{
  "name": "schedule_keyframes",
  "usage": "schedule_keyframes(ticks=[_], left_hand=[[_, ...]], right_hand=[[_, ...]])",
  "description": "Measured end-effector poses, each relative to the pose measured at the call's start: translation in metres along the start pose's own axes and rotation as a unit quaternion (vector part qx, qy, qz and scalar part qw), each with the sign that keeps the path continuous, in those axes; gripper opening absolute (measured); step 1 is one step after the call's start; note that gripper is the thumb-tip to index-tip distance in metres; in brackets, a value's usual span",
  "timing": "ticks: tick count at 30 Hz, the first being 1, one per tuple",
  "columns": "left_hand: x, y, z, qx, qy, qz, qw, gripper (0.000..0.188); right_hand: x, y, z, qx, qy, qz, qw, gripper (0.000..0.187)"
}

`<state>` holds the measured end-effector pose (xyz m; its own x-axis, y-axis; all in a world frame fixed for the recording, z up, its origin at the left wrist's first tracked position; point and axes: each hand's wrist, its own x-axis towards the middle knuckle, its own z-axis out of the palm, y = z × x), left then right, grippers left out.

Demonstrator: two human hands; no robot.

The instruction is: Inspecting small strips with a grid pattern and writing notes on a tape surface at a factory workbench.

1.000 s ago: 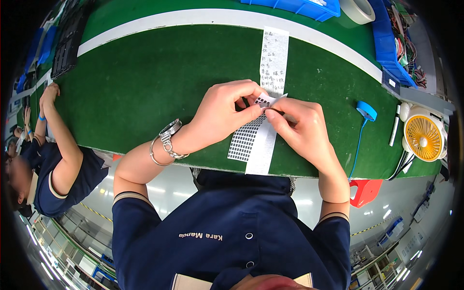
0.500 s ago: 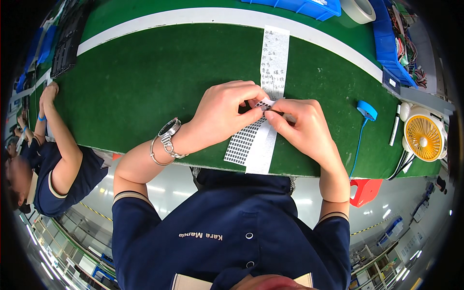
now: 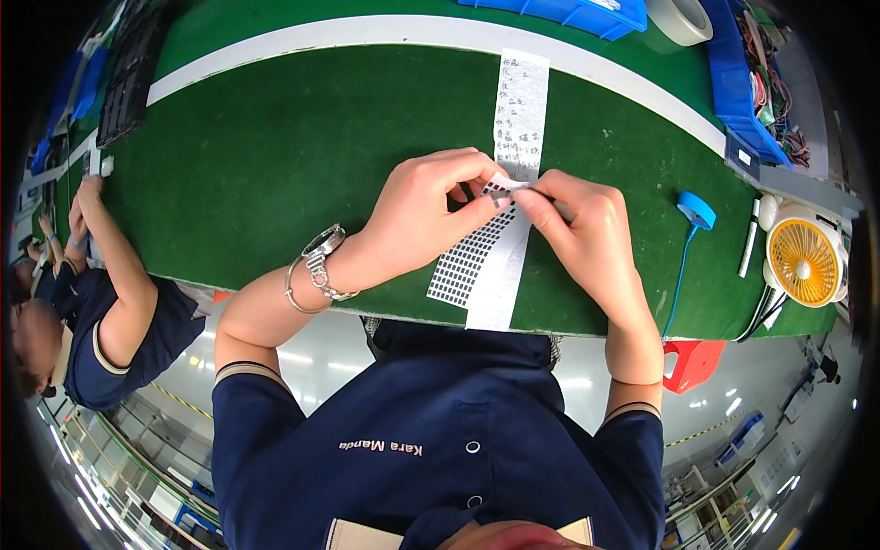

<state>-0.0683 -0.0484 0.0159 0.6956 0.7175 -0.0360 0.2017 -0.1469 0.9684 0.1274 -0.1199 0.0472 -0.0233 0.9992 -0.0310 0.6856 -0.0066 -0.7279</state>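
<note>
Around the centre of the frame, the left hand [image 3: 417, 215] pinches the top of a thin, flexible sheet [image 3: 465, 261] patterned with small dark rectangles. The right hand [image 3: 588, 225] closes thumb against finger beside it; what lies between is too small to tell. Beneath runs a long, flat paper strip [image 3: 522, 101] on the matte green desk [image 3: 302, 137].
</note>
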Motion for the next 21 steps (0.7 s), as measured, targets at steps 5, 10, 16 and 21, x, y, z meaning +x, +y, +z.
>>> schedule_keyframes(ticks=[5, 10, 16, 21], left_hand=[[0.001, 0.003, -0.004, -0.056, -0.008, -0.029, 0.998, 0.011], [0.0, 0.002, -0.003, -0.063, -0.018, -0.036, 0.997, 0.012], [0.0, 0.002, -0.003, -0.06, -0.016, -0.041, 0.997, 0.013], [0.0, 0.002, -0.004, -0.048, -0.015, -0.027, 0.998, 0.012]], right_hand=[[-0.002, -0.003, 0.002, 0.029, 0.023, -0.007, 0.999, 0.015], [-0.002, 0.0, 0.008, -0.001, 0.032, -0.031, 0.999, 0.013], [-0.002, 0.002, 0.011, -0.014, 0.055, -0.054, 0.997, 0.012], [-0.002, 0.001, 0.01, -0.03, 0.058, -0.068, 0.995, 0.011]])
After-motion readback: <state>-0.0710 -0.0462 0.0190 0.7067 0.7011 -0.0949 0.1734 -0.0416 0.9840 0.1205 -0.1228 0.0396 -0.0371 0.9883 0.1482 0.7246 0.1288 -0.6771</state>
